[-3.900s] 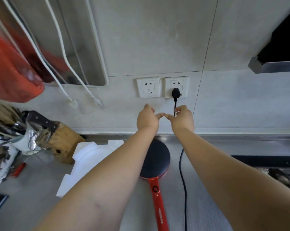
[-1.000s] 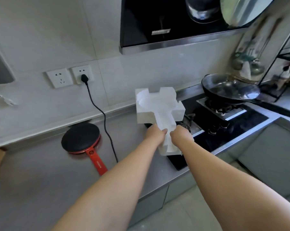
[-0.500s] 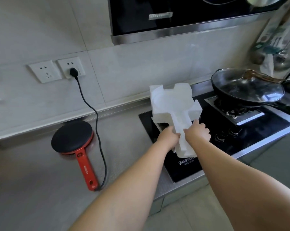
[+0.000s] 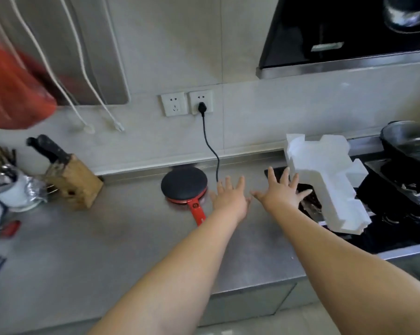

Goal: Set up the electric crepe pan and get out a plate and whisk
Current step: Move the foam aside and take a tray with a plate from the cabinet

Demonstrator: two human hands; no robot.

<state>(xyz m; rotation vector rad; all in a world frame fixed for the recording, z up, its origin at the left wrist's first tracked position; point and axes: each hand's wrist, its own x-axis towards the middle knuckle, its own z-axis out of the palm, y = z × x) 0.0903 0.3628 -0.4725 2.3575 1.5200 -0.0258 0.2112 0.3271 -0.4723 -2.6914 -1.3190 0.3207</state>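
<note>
The electric crepe pan [image 4: 183, 184], a black round disc with a red handle, lies face up on the steel counter near the back wall. Its black cord [image 4: 210, 146] runs up to a plug in the right wall socket [image 4: 201, 102]. My left hand [image 4: 229, 198] hovers open just right of the pan, fingers spread. My right hand [image 4: 280, 191] is also open, fingers spread, beside the white foam packing block [image 4: 329, 180] that rests on the stove. No plate or whisk is in view.
A wooden knife block [image 4: 72, 181] and a utensil holder [image 4: 8, 187] stand at the left. The gas stove [image 4: 397, 213] with a wok [image 4: 411, 146] is at the right under the range hood [image 4: 344, 37]. A red bag [image 4: 13, 93] hangs top left.
Both hands have let go of the foam block, which now lies on the stove. The hands have drawn back left over the counter, fingers spread. The view has swung left.
</note>
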